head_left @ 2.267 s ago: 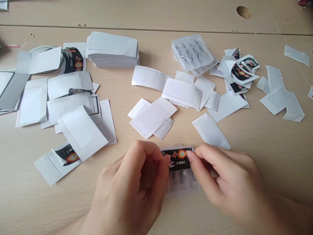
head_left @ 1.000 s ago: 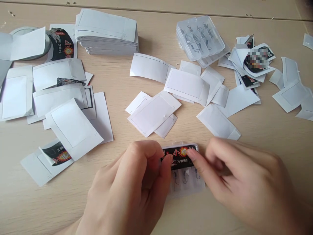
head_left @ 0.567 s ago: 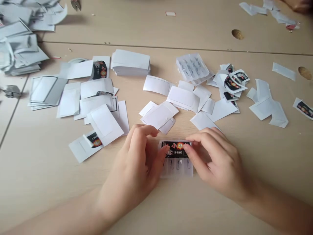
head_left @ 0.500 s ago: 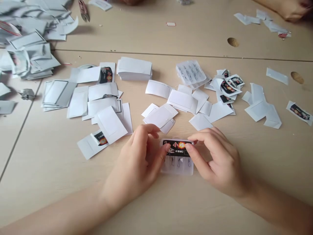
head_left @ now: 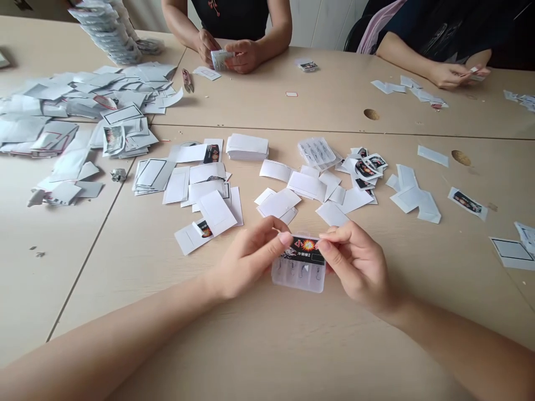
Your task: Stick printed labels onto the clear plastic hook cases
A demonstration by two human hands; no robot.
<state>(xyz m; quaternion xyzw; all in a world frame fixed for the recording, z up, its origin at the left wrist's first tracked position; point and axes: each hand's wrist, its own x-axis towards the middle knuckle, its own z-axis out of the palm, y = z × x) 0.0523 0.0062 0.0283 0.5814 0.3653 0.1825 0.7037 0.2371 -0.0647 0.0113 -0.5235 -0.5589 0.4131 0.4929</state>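
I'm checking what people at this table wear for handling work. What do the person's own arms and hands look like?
The left hand and right hand are bare: no gloves, and no rings show. The left forearm and right forearm are bare too, with no sleeves, watch or bracelet in view.

Label on box: ends hidden by left hand and right hand; small print too small to read. Co-worker cut off by top edge; card by right edge.
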